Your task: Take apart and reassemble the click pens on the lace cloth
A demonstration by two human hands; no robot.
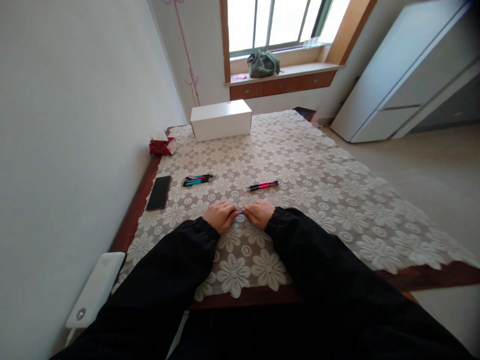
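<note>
**Both hands on one small blue pen, near edge of surface**

Left hand (220, 216) and right hand (258, 213) meet knuckles-up over the near middle of the surface (337, 200), fingers curled in. Between the fingertips: a small blue pen-like item (240, 212), only a short bit shows. Both hands pinch it, one at each end. Long axis looks left-right, parallel to the near edge; can't tell which end is the tip.

Surface is dark wood under a cream lace cloth with a daisy pattern. Sleeves are black, elastic cuffs.

Farther in, toward the left edge: cluster of slim teal and red pens (197, 180), axes roughly left-right. Right of them, well apart: pair of red pens with black ends (263, 185), slightly tilted. Flat black phone (159, 192) at the left edge. White rectangular cardboard box (221, 120) at the far edge, red tissue pack (162, 145) near the far left corner.
</note>
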